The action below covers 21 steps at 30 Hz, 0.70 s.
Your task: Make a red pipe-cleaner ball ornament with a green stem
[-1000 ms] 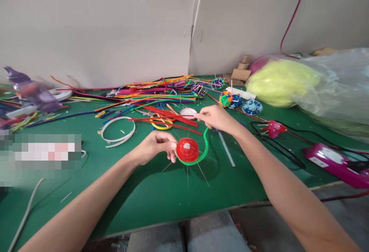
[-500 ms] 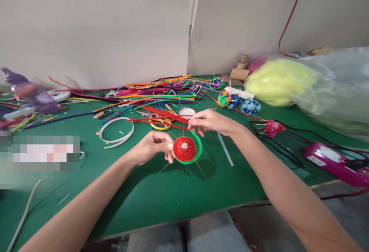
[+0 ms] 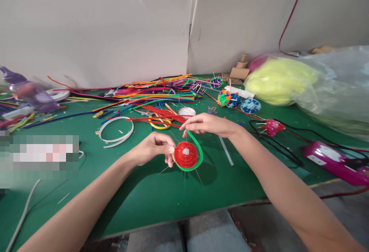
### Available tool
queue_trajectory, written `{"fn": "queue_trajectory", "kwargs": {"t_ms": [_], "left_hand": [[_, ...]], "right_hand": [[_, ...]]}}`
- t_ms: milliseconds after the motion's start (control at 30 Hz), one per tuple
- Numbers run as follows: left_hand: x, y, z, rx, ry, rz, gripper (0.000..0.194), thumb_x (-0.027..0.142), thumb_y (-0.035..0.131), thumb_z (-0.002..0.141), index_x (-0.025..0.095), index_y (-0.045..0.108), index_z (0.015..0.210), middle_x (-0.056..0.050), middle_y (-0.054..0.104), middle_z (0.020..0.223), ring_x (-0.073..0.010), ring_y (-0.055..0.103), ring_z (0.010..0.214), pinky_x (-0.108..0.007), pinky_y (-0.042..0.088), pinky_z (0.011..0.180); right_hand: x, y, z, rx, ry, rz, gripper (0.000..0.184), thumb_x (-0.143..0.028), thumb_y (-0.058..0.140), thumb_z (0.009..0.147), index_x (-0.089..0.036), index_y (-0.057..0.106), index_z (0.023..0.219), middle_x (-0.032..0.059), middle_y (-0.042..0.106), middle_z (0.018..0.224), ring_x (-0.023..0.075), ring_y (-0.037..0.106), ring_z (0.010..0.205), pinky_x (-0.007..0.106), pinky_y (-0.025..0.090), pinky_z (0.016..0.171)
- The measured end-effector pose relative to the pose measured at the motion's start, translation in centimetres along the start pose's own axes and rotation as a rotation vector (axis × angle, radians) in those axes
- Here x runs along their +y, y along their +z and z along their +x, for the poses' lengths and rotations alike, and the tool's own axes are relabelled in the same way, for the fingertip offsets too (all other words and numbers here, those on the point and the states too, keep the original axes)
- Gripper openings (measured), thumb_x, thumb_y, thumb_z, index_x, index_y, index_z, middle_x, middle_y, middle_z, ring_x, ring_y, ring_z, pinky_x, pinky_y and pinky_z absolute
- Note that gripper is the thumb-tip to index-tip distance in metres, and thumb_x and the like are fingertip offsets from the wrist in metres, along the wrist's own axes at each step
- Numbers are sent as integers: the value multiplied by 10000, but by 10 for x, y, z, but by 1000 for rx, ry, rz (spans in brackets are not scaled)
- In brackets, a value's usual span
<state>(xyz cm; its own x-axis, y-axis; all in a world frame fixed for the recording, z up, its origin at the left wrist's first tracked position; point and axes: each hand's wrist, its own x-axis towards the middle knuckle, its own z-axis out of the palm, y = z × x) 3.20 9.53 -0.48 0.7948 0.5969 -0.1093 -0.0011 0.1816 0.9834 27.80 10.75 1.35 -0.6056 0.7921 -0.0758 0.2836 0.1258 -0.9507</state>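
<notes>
Between thumb and fingers, my left hand pinches the left edge of a small red disc coiled from pipe cleaner, with a white centre. Thin wire-like spokes stick out around it, held above the green table. A green pipe cleaner runs along the disc's lower and right rim, then curves up away from it. Its free end is pinched in the fingertips of my right hand, above and right of the disc. Just behind my hands lie loose red pipe cleaners.
Scissors with yellow handles, a white strip coil and a small round dish lie behind. Bundled pipe cleaners spread along the wall. Finished coloured pieces, a magenta power strip and plastic bags are right.
My right hand has shifted slightly left, drawing the green pipe cleaner's free end over the disc's top. The disc has dropped a little toward me and tilted.
</notes>
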Motion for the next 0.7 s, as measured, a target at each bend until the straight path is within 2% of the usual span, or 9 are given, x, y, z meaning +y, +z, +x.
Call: {"fn": "queue_trajectory", "kwargs": {"t_ms": [133,267,500,700], "left_hand": [[1,2,0,-61,-27,6,275,376,769,719,119,674,701,-42,689,570,-135,631,474,-234,499,498],[3,6,-1,-123,-57,19,280,373,765,724,115,664,679,-35,667,548,-132,615,446,-229,474,475],[4,7,0,-159,-87,62,272,364,756,737,113,666,683,-25,658,536,-120,610,443,-217,466,488],[2,5,2,-146,-120,95,267,363,744,749,114,662,697,-31,677,582,-117,623,470,-213,470,502]], "right_hand": [[6,2,4,70,60,35,393,-410,581,873,-118,640,1131,109,710,960,80,433,602,228,327,514],[7,4,6,117,32,28,379,-408,600,856,-112,659,1084,101,708,932,78,436,596,225,338,510],[4,10,7,144,7,35,316,-335,659,797,-124,678,1032,65,709,840,67,416,542,225,315,487],[3,13,9,205,-53,31,254,-288,658,778,-136,682,979,58,712,815,76,491,544,216,340,470]]}}
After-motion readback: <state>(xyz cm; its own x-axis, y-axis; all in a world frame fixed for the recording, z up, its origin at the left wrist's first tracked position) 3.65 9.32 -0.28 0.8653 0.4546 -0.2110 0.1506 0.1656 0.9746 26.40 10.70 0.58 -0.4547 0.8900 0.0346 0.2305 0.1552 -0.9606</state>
